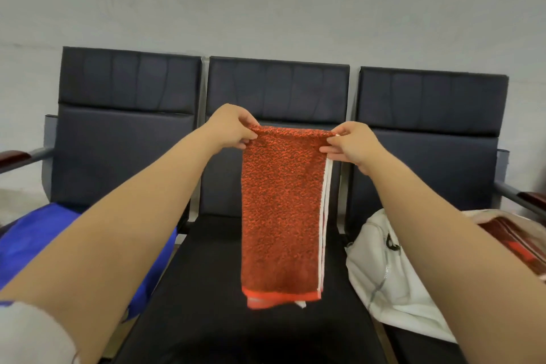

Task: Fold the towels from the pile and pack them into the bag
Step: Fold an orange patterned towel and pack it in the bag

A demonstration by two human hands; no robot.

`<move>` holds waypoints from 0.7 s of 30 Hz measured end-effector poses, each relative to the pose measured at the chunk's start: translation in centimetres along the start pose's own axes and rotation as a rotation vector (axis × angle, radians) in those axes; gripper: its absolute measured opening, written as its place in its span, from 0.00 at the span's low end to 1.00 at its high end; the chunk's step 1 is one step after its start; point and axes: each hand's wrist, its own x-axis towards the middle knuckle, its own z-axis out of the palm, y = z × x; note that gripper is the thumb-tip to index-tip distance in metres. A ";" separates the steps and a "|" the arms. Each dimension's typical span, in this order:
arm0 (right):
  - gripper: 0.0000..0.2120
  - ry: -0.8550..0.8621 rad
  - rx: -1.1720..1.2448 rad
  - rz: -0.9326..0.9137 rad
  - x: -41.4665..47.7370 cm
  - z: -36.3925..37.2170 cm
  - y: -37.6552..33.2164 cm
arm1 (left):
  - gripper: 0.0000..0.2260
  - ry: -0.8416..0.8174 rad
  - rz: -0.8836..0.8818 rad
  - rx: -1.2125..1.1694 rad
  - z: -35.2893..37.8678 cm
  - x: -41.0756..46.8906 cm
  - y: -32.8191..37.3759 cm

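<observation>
Seats: 3, dark and padded, in a row; middle seat [206,289] is the reference.
Blue fabric [26,242]: 1, on the seat left of the middle seat; bag or not, can't tell.
White fabric [393,289]: 1, bunched on the seat right of the middle seat.
Striped cloth [520,242]: 1, red-brown, beyond the white fabric.
Towel [280,210]: 1, in the air above the middle seat, hanging long and narrow. Orange-red and dark speckled terry, plain orange bottom hem, white layered edges down its right side.
Hands: 2. Left hand [229,127] pinches the top-left corner, right hand [351,142] the top-right.
</observation>
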 end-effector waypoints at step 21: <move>0.08 -0.656 -1.001 -0.092 -21.4 4.8 24.2 | 0.16 -0.625 0.159 0.507 13.7 -24.7 -20.7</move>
